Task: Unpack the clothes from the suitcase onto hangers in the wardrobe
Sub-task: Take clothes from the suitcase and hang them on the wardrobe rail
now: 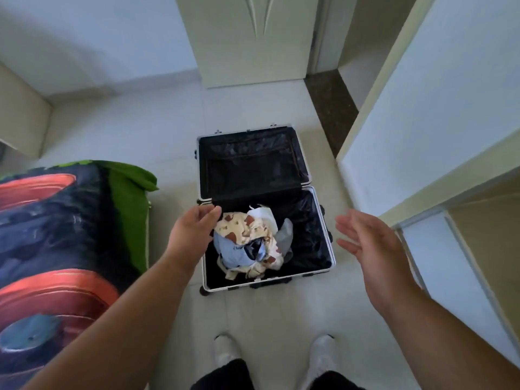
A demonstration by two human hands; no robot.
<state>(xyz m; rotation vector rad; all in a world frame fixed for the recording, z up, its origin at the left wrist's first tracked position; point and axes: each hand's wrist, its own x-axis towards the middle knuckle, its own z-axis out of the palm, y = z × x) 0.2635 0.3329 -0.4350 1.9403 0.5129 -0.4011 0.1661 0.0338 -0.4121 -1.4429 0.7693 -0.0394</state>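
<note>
The light-blue garment [235,253] in the suitcase [323,220] bears small print, unreadable.

I see both of my bare forearms reaching forward and down from the lower corners of the view, the left one running diagonally up from the bottom left, the right one from the bottom right. My left hand [194,232] is loosely open, back toward me, fingers lightly curled and pointing forward and to the right, gripping nothing. My right hand [371,249] is spread flat with the palm turned inward toward the left, fingers extended and slightly apart, also empty, held well apart from the left.
</note>
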